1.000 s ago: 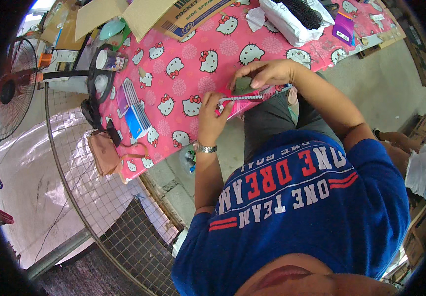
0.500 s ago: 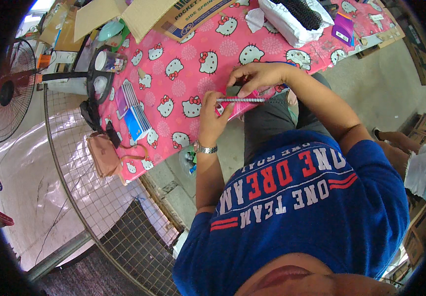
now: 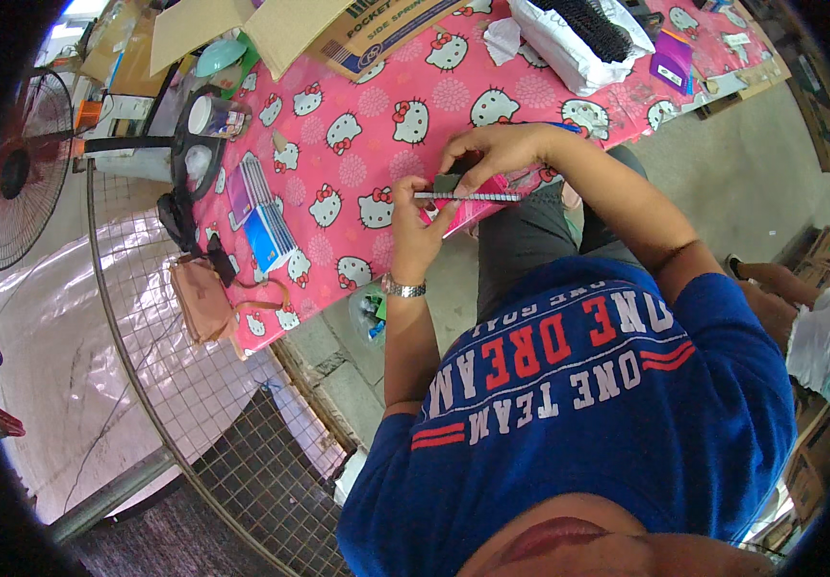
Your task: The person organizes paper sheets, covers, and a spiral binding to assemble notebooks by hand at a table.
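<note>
Pink spiral-bound book (image 3: 463,214), just above the frame's centre, and its pale coil (image 3: 487,197) runs left to right, nearly level, ends facing the frame's sides! Left hand (image 3: 417,226) holds the book's left end, narrow grip; right hand (image 3: 500,152) pinches a dark flat piece (image 3: 446,183) just above the coil.

Held pink pad (image 3: 476,213): smooth, glossy-looking. Held dark piece (image 3: 446,183): matt, material not determined. Table covering (image 3: 415,162): plastic-like, smooth, gloss noted. Carton (image 3: 377,43): cardboard, matt. White bag (image 3: 580,79): thin plastic-like film, creased. Watch (image 3: 403,288): metal, polished. Shirt (image 3: 588,462): cloth, matt. Brown bag (image 3: 205,300): leather-like, smooth. Pale sheet (image 3: 57,332): plastic-like, wrinkled, strong glare seen. Rounded grid (image 3: 100,245): metal wire. Floor (image 3: 742,168): concrete, matt.
</note>
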### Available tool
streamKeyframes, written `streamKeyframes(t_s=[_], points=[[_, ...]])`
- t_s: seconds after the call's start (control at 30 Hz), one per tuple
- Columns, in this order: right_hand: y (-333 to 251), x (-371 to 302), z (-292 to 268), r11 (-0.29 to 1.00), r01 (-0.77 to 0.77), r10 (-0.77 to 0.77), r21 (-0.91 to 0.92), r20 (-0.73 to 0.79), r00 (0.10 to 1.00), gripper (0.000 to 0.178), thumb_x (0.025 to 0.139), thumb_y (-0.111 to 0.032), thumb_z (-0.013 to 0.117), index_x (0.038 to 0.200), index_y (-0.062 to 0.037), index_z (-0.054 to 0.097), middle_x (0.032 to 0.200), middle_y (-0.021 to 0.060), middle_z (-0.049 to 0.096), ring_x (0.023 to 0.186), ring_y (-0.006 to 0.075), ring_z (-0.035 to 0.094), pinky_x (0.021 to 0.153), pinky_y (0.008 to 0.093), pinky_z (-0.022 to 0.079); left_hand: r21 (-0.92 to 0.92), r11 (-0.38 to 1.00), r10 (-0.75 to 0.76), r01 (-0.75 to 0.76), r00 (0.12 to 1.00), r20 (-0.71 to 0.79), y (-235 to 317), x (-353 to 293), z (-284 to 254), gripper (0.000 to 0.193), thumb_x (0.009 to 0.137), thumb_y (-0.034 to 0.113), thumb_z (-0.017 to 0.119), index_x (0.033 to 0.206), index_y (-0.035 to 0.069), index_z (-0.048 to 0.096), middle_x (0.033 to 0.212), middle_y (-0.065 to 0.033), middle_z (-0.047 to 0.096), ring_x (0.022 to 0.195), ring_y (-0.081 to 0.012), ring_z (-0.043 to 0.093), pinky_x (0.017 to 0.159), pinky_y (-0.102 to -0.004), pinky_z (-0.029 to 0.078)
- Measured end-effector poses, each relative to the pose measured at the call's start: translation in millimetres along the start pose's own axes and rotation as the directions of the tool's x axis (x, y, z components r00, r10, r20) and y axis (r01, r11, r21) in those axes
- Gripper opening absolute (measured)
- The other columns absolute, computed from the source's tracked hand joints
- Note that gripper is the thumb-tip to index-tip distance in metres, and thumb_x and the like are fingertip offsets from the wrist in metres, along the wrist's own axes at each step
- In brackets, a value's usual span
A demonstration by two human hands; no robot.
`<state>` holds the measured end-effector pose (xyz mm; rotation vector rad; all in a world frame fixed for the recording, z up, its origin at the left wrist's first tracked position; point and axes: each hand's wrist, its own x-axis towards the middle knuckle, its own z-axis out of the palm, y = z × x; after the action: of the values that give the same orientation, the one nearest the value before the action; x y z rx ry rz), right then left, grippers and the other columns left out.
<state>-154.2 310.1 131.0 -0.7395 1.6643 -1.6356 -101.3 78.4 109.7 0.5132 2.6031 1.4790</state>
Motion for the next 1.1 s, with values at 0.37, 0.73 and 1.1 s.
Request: streamKeyframes(t_s=[0.37, 0.73, 1.1], points=[[31, 6, -28, 0.895, -0.016, -0.111, -0.445, -0.257, 0.96, 0.049, 0.077, -0.036, 0.077, 0.115, -0.0062, 0.065, 0.114, 0.0129, 0.061, 0.111, 0.0267, 0.055, 0.096, 0.036, 0.043, -0.209, 0.978, -0.005, 0.001, 1.0, -0.02, 3, 5, 1, 0.041, 0.084, 0.003, 0.072, 0.112, 0.005, 0.042, 0.103, -0.007, 0.054, 0.086, -0.0118, 0.058, 0.071, -0.0244, 0.049], [101, -92, 29, 0.629, -0.513, -0.409, -0.584, -0.81, 0.42, 0.075, 0.081, -0.033, 0.07, 0.144, -0.0086, 0.036, 0.144, 0.0247, 0.035, 0.13, 0.0409, 0.04, 0.11, 0.0468, 0.033, -0.15, 0.988, -0.058, 0.023, 0.97, -0.235, 2, -15, -1, 0.017, 0.095, 0.011, 0.06, 0.101, -0.003, 0.054, 0.089, -0.0105, 0.056, 0.067, -0.0178, 0.067, 0.059, -0.025, 0.053], [85, -90, 60, 0.226, -0.736, -0.254, -0.638, -0.768, 0.588, 0.082, 0.082, -0.058, 0.057, 0.142, -0.0046, 0.039, 0.13, 0.0209, 0.047, 0.118, 0.0365, 0.046, 0.101, 0.0481, 0.035, -0.172, 0.982, 0.003, -0.073, 0.926, -0.378, -4, -17, 18, 0.022, 0.098, 0.012, 0.056, 0.114, -0.002, 0.051, 0.091, -0.0065, 0.055, 0.069, -0.0131, 0.063, 0.06, -0.0275, 0.06]])
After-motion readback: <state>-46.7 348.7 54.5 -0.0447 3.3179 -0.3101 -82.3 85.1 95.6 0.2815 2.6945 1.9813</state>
